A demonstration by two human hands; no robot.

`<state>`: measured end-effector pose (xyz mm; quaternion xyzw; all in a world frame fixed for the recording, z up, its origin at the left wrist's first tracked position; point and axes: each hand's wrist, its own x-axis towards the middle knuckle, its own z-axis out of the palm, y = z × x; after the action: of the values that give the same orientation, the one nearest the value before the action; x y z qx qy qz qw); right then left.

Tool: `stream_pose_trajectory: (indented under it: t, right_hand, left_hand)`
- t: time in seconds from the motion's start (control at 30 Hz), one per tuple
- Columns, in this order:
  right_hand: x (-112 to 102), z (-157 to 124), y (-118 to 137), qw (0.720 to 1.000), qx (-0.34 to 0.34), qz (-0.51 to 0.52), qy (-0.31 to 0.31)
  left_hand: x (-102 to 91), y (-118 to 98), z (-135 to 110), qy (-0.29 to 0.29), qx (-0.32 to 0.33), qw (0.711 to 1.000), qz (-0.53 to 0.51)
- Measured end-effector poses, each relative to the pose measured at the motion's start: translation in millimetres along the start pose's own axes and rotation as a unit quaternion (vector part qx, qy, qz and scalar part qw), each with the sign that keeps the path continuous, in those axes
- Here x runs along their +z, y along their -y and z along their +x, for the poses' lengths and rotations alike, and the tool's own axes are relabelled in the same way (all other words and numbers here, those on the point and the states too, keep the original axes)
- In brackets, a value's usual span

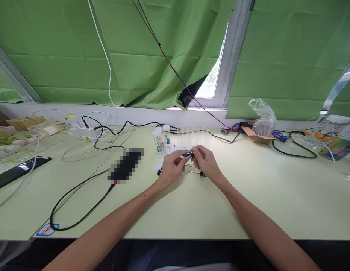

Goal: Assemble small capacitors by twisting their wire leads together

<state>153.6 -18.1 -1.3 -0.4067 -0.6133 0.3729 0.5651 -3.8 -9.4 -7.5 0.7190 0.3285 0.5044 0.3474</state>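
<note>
Both hands meet over the middle of the table, around a small blue and black part whose kind I cannot make out. My left hand pinches its left side between thumb and fingers. At its right end the fingertips of my right hand are closed on it. Below the hands lies a thin metal rod tool with a black knob. Just behind my left hand stand several clear tubes with white caps, with small green and blue pieces inside. A small white and black item is partly hidden by my left hand.
Clear upright tubes stand behind the hands. To the left lie a blurred-out dark device on a black cable, a black tablet-like slab and a power strip. A cardboard box and lidded jars are at the right.
</note>
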Motion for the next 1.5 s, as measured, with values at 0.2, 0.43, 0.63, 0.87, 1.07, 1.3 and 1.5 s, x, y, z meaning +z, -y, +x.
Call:
stream_pose_trajectory:
  t: [0.2,0.43,0.63,0.87,1.07,1.3,1.5]
  right_hand:
    - [0.3,0.1,-0.4,1.000,-0.011,0.008,0.017]
    - [0.0,-1.0,1.5,1.000,0.007,-0.002,0.012]
    - [-0.1,-1.2,2.9,1.000,0.023,0.003,0.005]
    - [0.0,-0.4,0.8,1.000,0.025,-0.009,-0.006]
    - [0.1,0.7,-0.2,1.000,0.000,0.011,0.002]
    - [0.3,-0.5,3.9,1.000,-0.009,0.020,0.019]
    - [0.4,-1.4,5.2,1.000,0.010,0.025,0.016]
  left_hand:
    - [0.0,0.2,-0.2,0.012,0.004,1.000,0.003]
    - [0.5,3.2,-0.7,0.020,0.036,0.999,0.026]
    - [0.1,2.1,-1.0,0.031,0.033,0.998,0.032]
    - [1.3,1.2,-1.7,0.021,0.039,0.999,0.026]
    - [0.7,1.7,-0.3,-0.009,0.012,1.000,-0.008]
    - [0.6,0.2,-0.8,0.006,0.000,1.000,0.000]
    - [1.1,-0.6,-0.6,0.014,0.019,1.000,0.013]
